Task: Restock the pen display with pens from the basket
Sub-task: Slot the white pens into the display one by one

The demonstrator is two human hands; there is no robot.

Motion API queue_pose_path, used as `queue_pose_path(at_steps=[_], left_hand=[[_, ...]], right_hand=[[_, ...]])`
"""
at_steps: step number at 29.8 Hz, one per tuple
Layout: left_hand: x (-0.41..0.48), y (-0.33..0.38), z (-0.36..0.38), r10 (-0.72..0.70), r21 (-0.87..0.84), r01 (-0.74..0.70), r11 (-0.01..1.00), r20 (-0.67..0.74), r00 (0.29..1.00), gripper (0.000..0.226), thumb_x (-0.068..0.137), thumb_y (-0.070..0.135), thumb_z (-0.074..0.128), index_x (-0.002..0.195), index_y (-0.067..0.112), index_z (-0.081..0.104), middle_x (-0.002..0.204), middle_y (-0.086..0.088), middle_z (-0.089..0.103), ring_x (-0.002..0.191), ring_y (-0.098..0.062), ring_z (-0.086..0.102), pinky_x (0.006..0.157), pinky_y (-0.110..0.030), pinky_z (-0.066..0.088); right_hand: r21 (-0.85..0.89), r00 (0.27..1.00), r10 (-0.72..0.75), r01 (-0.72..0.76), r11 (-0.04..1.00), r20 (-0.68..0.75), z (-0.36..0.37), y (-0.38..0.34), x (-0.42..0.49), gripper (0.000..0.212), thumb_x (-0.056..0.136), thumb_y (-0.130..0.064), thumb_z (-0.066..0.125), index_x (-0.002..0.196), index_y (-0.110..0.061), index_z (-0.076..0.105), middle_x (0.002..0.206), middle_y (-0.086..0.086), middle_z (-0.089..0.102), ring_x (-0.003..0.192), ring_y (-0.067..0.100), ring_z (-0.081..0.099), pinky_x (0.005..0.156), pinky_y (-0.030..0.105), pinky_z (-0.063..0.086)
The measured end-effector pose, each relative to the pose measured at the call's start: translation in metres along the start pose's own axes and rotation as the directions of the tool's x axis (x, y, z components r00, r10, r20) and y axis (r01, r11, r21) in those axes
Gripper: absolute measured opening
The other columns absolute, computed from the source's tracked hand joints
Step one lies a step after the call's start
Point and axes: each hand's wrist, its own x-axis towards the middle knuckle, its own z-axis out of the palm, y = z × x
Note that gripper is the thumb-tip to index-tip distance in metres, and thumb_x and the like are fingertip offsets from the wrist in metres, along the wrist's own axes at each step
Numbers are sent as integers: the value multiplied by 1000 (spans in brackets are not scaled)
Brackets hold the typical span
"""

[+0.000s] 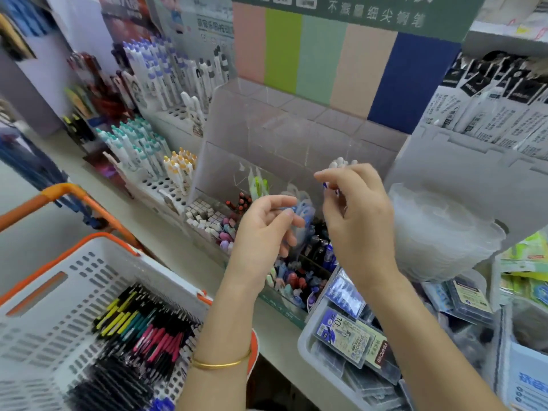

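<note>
My right hand (353,209) grips a small bundle of pens (341,164). Their white ends stick up above my fingers, over the clear acrylic pen display (225,161). My left hand (264,229) hovers just left of it, fingers loosely curled. Its thumb and forefinger sit at blurred blue and clear pens (305,212); I cannot tell whether they pinch them. The white basket with an orange rim (98,256) stands at the lower left. It holds several black, yellow, teal and pink pens (142,333).
The display's front compartments hold erasers (204,215) and dark, red and blue pens (320,247). White pen racks (160,84) stand to the left. Boxes of refills (350,330) fill a tray at the lower right, beside a stack of clear plastic tubs (439,232).
</note>
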Motion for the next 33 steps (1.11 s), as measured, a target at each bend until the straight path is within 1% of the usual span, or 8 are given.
queue_pose_path(at_steps=[6,10,13,17,22,24,28,33], left_hand=[[-31,-45,-64,-165,-147,128,981,-280,946,12,99,6,46,98,8,58,74,-10,60,61,-21,52,52,-28,39],[-64,-104,-113,-439,-354,310,882,-386,811,19,93,7,37,77,6,47,46,3,48,38,-10,41,41,-21,27],[-97,-143,-140,-550,-311,454,835,-503,667,24,95,-3,33,82,4,52,53,1,53,37,-8,44,36,-17,32],[-128,-188,-165,-604,-147,664,733,-590,536,19,99,2,42,106,5,59,81,-5,61,60,-12,55,48,-19,47],[-112,-248,-167,-747,-73,842,535,-507,431,26,97,3,44,72,11,49,70,-5,62,69,-23,54,82,-38,54],[-103,-265,-160,-748,-24,878,477,-536,392,5,93,11,52,91,8,54,100,-14,59,89,-27,56,89,-37,51],[-89,-283,-148,-770,-38,916,400,-555,313,54,96,33,55,135,-2,41,138,-22,44,123,-37,48,100,-40,44],[-66,-290,-136,-814,-81,953,291,-545,202,96,87,61,57,147,-2,16,151,-23,21,139,-38,25,109,-44,31]], right_hand=[[282,927,-107,1,960,360,79,-60,-44,24,81,-4,52,99,-11,67,95,2,59,84,15,56,66,34,48],[377,796,-132,-127,917,590,138,-88,-92,22,87,-2,53,99,-13,68,96,-1,61,86,10,57,72,32,48],[356,666,-92,-272,894,741,168,-99,-122,24,87,1,55,100,-14,69,95,-6,63,84,8,57,78,25,47],[266,537,62,-512,816,841,183,-103,-138,26,87,3,53,97,-15,69,84,-11,62,64,2,57,63,10,42],[188,468,214,-672,716,857,184,-90,-137,26,88,4,50,95,-15,66,80,8,66,60,12,57,57,30,47],[153,440,240,-688,709,865,183,-84,-137,25,88,2,51,95,-17,66,83,13,67,62,14,58,57,33,48],[115,406,276,-715,689,871,179,-72,-145,26,89,3,51,93,-18,66,84,10,67,59,9,57,50,21,47],[89,388,346,-765,638,854,179,-61,-148,27,88,6,50,95,-14,67,84,5,68,58,11,58,50,17,45]])
